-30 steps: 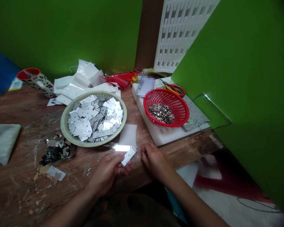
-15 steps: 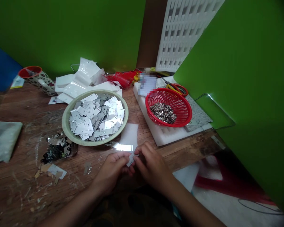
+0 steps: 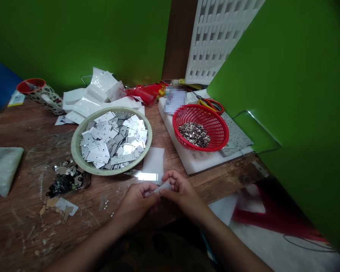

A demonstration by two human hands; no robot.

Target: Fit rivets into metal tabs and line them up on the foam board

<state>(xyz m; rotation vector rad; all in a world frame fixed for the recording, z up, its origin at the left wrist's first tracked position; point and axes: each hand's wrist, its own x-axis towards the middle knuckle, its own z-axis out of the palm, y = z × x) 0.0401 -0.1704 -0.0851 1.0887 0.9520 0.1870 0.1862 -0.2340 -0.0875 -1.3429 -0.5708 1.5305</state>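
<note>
Near the front edge of the wooden table [image 3: 25, 132], my left hand [image 3: 134, 202] and my right hand [image 3: 184, 194] meet over one small white plate [image 3: 162, 187]. Both pinch it, fingers closed, the left from the left side and the right from the right. Just beyond the hands lie a shiny metal strip [image 3: 146, 176] and a white sheet [image 3: 154, 162]. Behind those stands a round pale bowl [image 3: 76, 151] heaped with several silvery plates.
A red basket [image 3: 215, 122] of small metal bits sits on a white foam slab [image 3: 198, 160] to the right, orange-handled scissors [image 3: 212, 104] behind it. Metal scraps [image 3: 65, 179], a patterned mug [image 3: 42, 94], white plastic bags [image 3: 96, 94] and green panels surround the table.
A second ago only my left hand held the small plate and my right rested on the table. The right hand moved left and now pinches the plate too.
</note>
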